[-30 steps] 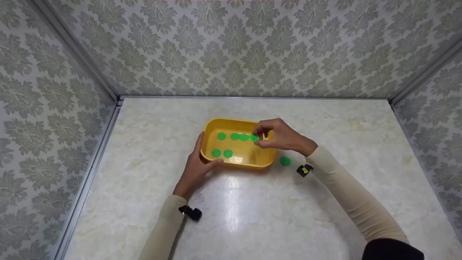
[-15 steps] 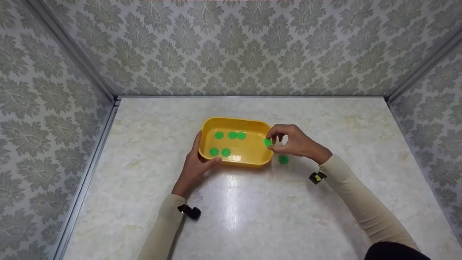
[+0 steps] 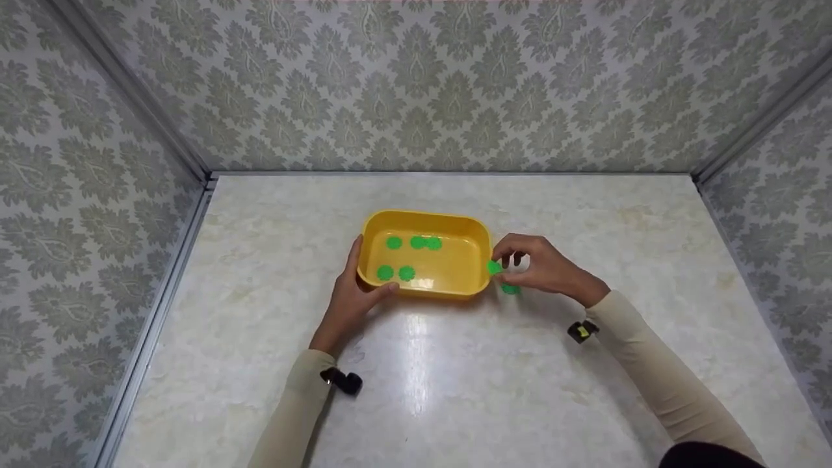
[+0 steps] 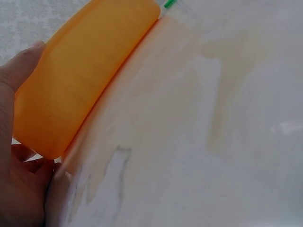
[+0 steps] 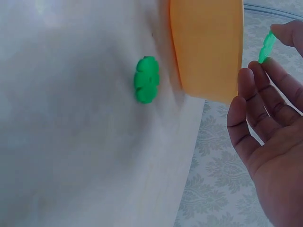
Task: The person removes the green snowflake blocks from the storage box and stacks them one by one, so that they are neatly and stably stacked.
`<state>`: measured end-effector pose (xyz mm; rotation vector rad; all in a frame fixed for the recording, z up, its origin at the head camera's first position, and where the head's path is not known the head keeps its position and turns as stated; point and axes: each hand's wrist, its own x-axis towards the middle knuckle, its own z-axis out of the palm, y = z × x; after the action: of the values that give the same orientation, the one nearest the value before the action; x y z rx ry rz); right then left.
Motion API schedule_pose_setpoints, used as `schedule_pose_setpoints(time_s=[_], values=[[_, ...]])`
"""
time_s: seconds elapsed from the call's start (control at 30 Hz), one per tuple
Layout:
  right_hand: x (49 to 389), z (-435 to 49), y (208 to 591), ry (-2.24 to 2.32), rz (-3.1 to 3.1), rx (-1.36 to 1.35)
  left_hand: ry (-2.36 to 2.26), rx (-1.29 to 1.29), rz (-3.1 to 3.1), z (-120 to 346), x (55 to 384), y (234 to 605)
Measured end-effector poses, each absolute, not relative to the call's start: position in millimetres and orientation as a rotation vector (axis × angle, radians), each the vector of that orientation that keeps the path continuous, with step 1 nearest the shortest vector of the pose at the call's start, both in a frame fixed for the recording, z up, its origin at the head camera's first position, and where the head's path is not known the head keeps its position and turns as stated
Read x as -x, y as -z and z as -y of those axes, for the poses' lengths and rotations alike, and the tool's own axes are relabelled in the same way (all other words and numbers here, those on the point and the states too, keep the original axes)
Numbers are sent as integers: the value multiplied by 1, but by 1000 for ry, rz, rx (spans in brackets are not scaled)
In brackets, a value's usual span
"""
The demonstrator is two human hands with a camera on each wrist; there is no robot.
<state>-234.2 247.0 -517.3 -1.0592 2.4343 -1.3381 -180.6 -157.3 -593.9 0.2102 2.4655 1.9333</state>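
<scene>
A yellow plastic tub (image 3: 448,268) sits on the table, with several flat green scalloped discs (image 3: 407,273) on its floor in two rows. My left hand (image 3: 348,305) grips the tub's left end, thumb over the near rim and fingers along the outer wall. Just outside the right end, my right hand (image 3: 552,268) pinches one green scalloped disc (image 5: 267,47) between thumb and fingertip, held on edge above the table. Another loose green disc (image 5: 147,80) lies on the table below that hand, partly covered by it in the head view.
The pale marbled table (image 3: 260,273) runs to patterned wall panels (image 3: 416,97) at the back and sides. A small black camera (image 3: 351,383) is strapped to the left wrist, and another black device (image 3: 582,330) to the right.
My right hand has drawn back rightward from inside the tub, bringing the pinched green disc past the right rim. My left hand stays on the tub.
</scene>
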Motion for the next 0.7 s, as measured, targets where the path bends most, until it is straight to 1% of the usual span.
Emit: schedule_pose_setpoints(time_s=[0.17, 0.7], values=[[232, -255, 524, 1315, -2458, 1071, -1924, -197, -2478, 156, 180, 593], [228, -269, 540, 1155, -2517, 972, -1895, -151, -2479, 153, 176, 589]])
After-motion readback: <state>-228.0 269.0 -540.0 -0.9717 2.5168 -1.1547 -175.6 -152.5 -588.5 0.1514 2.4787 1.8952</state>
